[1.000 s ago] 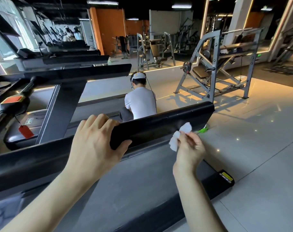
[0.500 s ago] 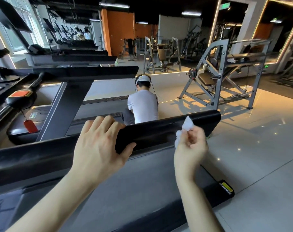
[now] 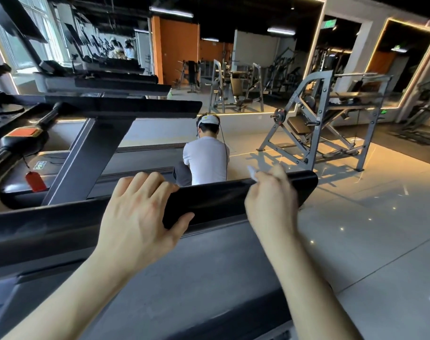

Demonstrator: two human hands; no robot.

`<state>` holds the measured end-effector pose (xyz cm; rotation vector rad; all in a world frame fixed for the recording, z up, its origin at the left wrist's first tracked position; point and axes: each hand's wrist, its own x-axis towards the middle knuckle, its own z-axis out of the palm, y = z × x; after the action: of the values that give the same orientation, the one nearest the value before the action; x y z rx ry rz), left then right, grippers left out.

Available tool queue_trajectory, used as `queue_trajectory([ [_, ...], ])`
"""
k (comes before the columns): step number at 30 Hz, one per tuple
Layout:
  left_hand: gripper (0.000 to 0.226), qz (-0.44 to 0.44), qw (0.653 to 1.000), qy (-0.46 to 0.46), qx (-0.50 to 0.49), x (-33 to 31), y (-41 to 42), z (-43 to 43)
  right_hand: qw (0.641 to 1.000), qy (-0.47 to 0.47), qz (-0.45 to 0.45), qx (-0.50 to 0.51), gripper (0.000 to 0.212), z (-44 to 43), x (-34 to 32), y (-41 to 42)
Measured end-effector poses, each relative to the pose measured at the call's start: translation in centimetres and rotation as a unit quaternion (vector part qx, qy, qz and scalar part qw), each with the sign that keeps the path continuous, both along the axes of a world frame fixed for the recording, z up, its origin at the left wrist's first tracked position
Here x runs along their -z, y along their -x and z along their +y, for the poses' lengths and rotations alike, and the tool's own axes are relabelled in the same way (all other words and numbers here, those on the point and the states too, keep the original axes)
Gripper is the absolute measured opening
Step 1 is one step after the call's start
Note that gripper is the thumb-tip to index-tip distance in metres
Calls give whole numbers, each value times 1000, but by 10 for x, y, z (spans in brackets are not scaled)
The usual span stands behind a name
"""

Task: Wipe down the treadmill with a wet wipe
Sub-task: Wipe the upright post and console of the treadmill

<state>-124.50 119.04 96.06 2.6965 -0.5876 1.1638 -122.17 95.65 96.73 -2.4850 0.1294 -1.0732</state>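
Observation:
The treadmill's black handrail point(image 3: 219, 200) runs across the middle of the head view, above the grey running belt point(image 3: 196, 278). My left hand point(image 3: 138, 217) grips the rail, fingers over its top and thumb on its near face. My right hand point(image 3: 273, 202) lies on the rail closer to its right end and pinches a white wet wipe point(image 3: 252, 172). Only a small corner of the wipe shows above my fingers at the rail's top edge.
A second treadmill point(image 3: 81, 153) with a red safety tag stands just behind the rail. A person in a white shirt point(image 3: 205, 160) crouches beyond it. A grey weight machine point(image 3: 317, 123) stands on the glossy tiled floor point(image 3: 371, 229) to the right.
My right hand has risen from below the rail onto its top, carrying the wipe up with it. The left hand keeps its grip on the rail.

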Motion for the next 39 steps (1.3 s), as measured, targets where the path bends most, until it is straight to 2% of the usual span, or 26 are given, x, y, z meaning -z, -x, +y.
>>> queue_trajectory([
  [2, 45, 12, 1000, 11, -1, -3, 0, -2, 996, 39, -20, -77, 36, 32, 1, 12],
  [5, 45, 23, 1000, 7, -12, -10, 1, -6, 976, 102, -24, -191, 21, 43, 3, 17],
  [8, 46, 36, 999, 8, -25, -17, -2, -10, 985, 114, -7, -128, 16, -3, 2, -3],
  [12, 46, 50, 999, 10, -15, -15, -7, -20, 999, 29, -13, -3, 16, -67, 14, -22],
  [15, 45, 40, 999, 6, -14, -8, -10, -23, 992, -83, -83, 45, 15, -51, 32, -20],
  [18, 45, 21, 1000, 0, -20, -4, -10, -26, 973, -146, -170, -52, 16, 1, 49, 1],
  [21, 47, 15, 1000, -1, -24, -2, -9, -26, 955, -89, -196, -202, 18, 30, 69, 20],
  [23, 47, 16, 1000, 4, -27, -1, -8, -25, 954, -75, -179, -227, 13, 17, 81, 14],
  [25, 48, 15, 999, 6, -27, -1, -7, -25, 958, -160, -182, -153, 11, -7, 88, 1],
  [28, 46, 12, 1000, 6, -24, 0, -6, -26, 921, -339, -190, -22, 9, -40, 85, -16],
  [30, 46, 9, 1000, 6, -22, 0, -7, -27, 907, -375, -189, 21, 9, -34, 87, -17],
  [32, 46, 9, 1000, 2, -27, 1, -7, -26, 908, -377, -183, -7, 9, 0, 97, -10],
  [36, 48, 7, 999, -6, -33, 1, -7, -24, 926, -273, -157, -209, 14, 69, 117, 27],
  [37, 49, 8, 999, -6, -33, 1, -7, -24, 926, -256, -154, -230, 16, 68, 122, 27],
  [39, 50, 9, 1000, -4, -29, 1, -8, -24, 916, -306, -146, -215, 19, 50, 124, 18],
])
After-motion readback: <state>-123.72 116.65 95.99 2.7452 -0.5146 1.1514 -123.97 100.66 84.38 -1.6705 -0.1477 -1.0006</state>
